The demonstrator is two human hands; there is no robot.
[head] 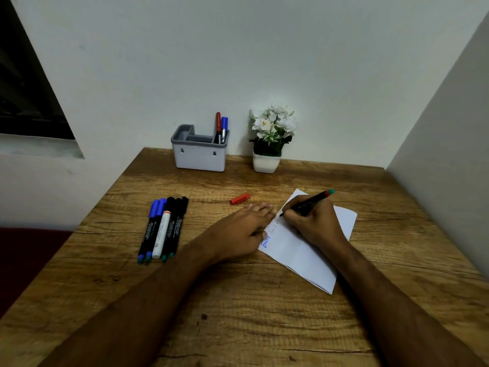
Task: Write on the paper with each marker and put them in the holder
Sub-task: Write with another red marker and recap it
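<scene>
My right hand (pixel 313 223) grips a black marker (pixel 315 201) with a red and green end, its tip touching the white paper (pixel 304 258) near the top left corner. Blue and faint writing shows on the paper's left edge. My left hand (pixel 240 231) lies flat, fingers spread, pressing the paper's left edge. A loose red cap (pixel 240 198) lies on the table beyond my left hand. Several capped markers (pixel 164 229), blue, black and one white, lie side by side at the left. The grey holder (pixel 199 157) at the back holds a red marker (pixel 218 125) and a blue marker (pixel 224 128).
A small white pot of white flowers (pixel 270 140) stands right of the holder against the wall. The wooden table (pixel 238 313) is boxed in by a wall at the back and another on the right. Its left edge drops off toward a dark red surface.
</scene>
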